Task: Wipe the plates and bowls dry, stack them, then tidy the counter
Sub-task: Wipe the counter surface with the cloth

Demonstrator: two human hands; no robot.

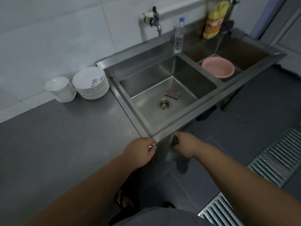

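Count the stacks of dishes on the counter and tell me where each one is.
2. The stack of bowls stands by the wall; the stack of plates stands right of it, beside the sink. No other stack shows on the counter.

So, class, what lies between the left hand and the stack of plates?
Nothing: the head view shows only bare grey counter between the left hand and the plates.
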